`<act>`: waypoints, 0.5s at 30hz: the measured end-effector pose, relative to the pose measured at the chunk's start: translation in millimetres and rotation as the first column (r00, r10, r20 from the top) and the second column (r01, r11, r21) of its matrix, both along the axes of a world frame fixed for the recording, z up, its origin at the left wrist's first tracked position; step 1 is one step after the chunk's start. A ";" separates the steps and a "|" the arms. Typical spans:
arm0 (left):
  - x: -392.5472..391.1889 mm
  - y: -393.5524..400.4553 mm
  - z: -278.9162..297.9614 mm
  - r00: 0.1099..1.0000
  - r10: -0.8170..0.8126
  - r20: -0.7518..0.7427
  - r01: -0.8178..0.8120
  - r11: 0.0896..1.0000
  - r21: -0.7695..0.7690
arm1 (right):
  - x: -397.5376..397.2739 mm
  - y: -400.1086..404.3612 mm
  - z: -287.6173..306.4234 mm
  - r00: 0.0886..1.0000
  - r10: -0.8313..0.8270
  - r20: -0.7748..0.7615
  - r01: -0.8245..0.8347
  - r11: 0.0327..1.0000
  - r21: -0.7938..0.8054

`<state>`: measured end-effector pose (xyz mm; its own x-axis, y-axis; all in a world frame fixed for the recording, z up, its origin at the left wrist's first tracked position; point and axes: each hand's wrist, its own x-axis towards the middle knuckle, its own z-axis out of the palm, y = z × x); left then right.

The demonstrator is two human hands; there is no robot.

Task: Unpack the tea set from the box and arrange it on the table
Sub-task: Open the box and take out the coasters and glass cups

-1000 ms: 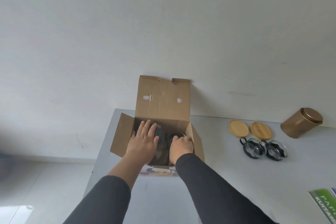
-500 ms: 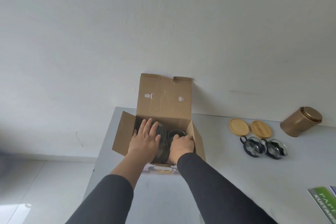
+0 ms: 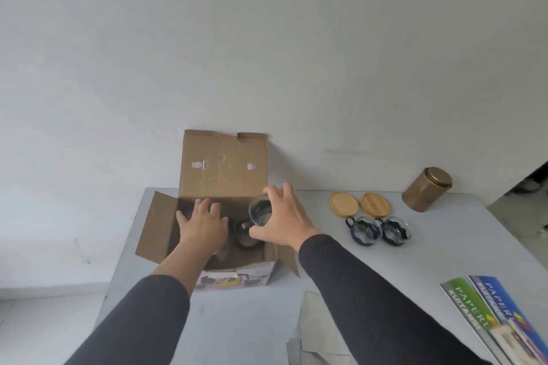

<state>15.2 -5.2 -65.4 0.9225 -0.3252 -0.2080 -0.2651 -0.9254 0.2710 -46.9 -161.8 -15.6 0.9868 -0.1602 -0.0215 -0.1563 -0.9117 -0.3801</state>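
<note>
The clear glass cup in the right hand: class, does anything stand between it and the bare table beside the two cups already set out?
Nothing visible does. The right hand holds the clear glass cup above the right wall of the brown cardboard box. The grey table between there and the two black-handled glass cups is bare.

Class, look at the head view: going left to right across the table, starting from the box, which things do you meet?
Box → left hand → glass in the right hand → two wooden lids → two cups → gold tin → booklets.
</note>
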 end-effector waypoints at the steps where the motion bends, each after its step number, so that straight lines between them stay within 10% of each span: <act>1: -3.1 -7.7 4.0 1.000 -0.002 0.020 0.003 1.000 -0.019 | -5.8 -8.6 0.4 0.999 -0.016 0.033 0.015 1.000 0.018; 15: -70.9 -186.3 10.2 0.972 -0.173 0.158 0.193 0.975 -0.115 | -103.0 -184.6 -39.8 0.945 -0.227 0.235 0.233 0.973 0.004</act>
